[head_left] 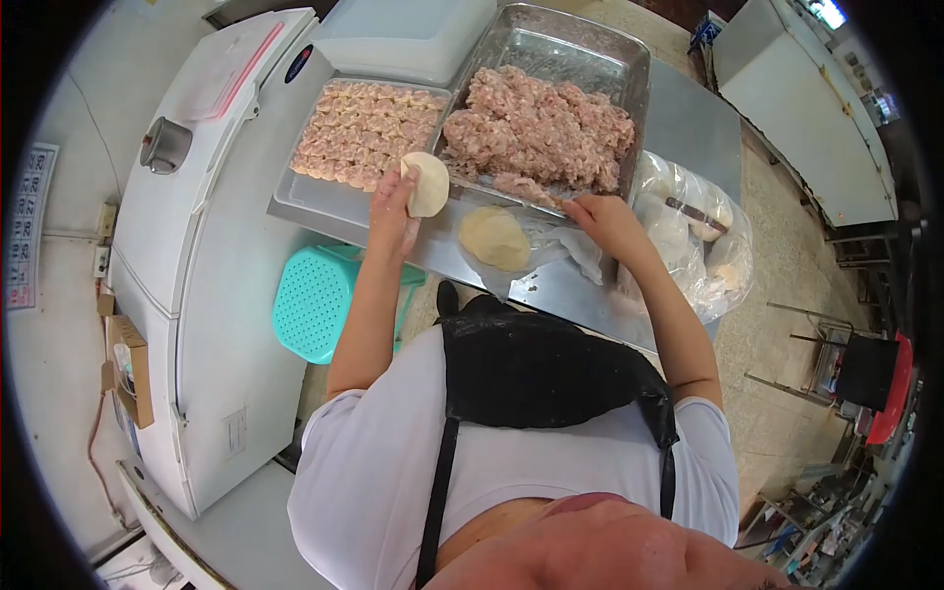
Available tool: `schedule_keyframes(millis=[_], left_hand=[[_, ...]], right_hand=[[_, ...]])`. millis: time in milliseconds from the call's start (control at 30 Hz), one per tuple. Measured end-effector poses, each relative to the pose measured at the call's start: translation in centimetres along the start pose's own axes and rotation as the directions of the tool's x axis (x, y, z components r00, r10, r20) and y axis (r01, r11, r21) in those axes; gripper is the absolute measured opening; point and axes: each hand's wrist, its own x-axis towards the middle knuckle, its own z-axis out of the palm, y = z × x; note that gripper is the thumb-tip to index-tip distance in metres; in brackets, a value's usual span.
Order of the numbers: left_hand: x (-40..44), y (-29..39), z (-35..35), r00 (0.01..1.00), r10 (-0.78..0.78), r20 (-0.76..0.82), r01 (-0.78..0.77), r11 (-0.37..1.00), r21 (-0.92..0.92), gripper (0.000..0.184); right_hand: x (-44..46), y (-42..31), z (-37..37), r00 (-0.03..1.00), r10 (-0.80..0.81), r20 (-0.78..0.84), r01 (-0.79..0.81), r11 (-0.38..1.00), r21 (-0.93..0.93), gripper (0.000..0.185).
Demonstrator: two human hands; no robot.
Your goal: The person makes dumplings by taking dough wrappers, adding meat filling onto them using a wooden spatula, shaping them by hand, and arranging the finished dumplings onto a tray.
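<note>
1. The left hand [392, 204] is raised at the near edge of the dumpling tray, thumb and fingers pinched on a wrapper [428, 187], a thin, pale, floury disc of dough held tilted, facing right.
2. The right hand [604, 221] is at the near rim of the metal pan [560, 44], its thumb and fingers drawn close together; whether they grip a slim tool there, I cannot tell.
3. The pan, a deep rectangle of dull, smeared metal, holds a lumpy, moist heap of pink minced meat [541, 123], with a smaller clump along its near side.
4. Left of the pan, the shallow plastic tray [310, 189] carries tight rows of small, knobbly dumplings [369, 128], pinkish on top with pale dough edges.
5. Between the hands, nearer the body, a soft, rounded stack of wrappers [495, 239] lies on crumpled clear plastic [582, 254].
6. On the right, a shiny, creased plastic bag [657, 211] holds pale, rounded lumps.
7. Beyond the tray is a cloudy plastic box [403, 39] with smooth sides.
8. Everything rests on a smooth, grey metal table [693, 108]; left and below it stands a green plastic stool [315, 300] with a dotted seat.
</note>
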Motion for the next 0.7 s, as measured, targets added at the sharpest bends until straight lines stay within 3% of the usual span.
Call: schedule_keyframes(millis=[33, 133, 167, 200, 233, 267, 367, 467, 567, 700], left_hand=[[0.1, 0.9, -0.2, 0.999, -0.036, -0.028, 0.033, 0.994, -0.108, 0.031], [0.3, 3.8, -0.5, 0.995, -0.089, -0.038, 0.071, 0.942, -0.329, 0.033], [0.5, 4.3, -0.9, 0.995, -0.100, -0.023, 0.080, 0.896, -0.436, 0.034], [0.6, 4.4, -1.5, 0.995, -0.099, -0.022, 0.080, 0.894, -0.441, 0.034], [0.6, 4.5, -2.2, 0.998, 0.008, -0.062, -0.018, 0.985, -0.173, 0.034], [0.8, 4.8, -2.8, 0.990, 0.124, -0.069, -0.116, 0.987, 0.111, 0.035], [1.0, 6.7, -4.6, 0.989, 0.114, -0.098, -0.093, 0.976, 0.198, 0.036], [1.7, 7.7, -6.1, 0.992, 0.122, -0.028, -0.114, 0.974, 0.194, 0.034], [2.6, 7.9, -7.1, 0.997, 0.066, 0.030, -0.069, 0.994, 0.083, 0.033], [3.2, 6.6, -7.3, 0.998, -0.059, 0.027, 0.061, 0.997, -0.045, 0.033]], right_hand=[[0.6, -0.4, -0.3, 1.000, -0.003, 0.005, 0.003, 1.000, -0.006, 0.034], [2.6, -2.8, -2.1, 0.999, 0.034, 0.038, -0.016, 0.910, -0.414, 0.030], [3.1, -2.5, -1.0, 0.999, 0.033, 0.038, -0.014, 0.908, -0.420, 0.030], [3.5, -2.1, 0.8, 0.997, -0.036, 0.071, 0.067, 0.857, -0.511, 0.033], [3.9, -1.5, 2.2, 0.989, -0.100, 0.110, 0.146, 0.792, -0.593, 0.035], [4.1, -2.7, 2.5, 0.989, -0.101, 0.109, 0.147, 0.788, -0.598, 0.035], [4.7, -6.3, 3.0, 0.990, -0.143, 0.019, 0.134, 0.863, -0.487, 0.031], [6.1, -8.4, 1.3, 0.998, 0.041, 0.053, -0.010, 0.877, -0.480, 0.024], [7.3, -7.9, 4.2, 0.997, -0.050, 0.066, 0.078, 0.810, -0.581, 0.029], [7.0, -9.8, 6.0, 0.999, 0.036, 0.022, -0.020, 0.858, -0.513, 0.031]])
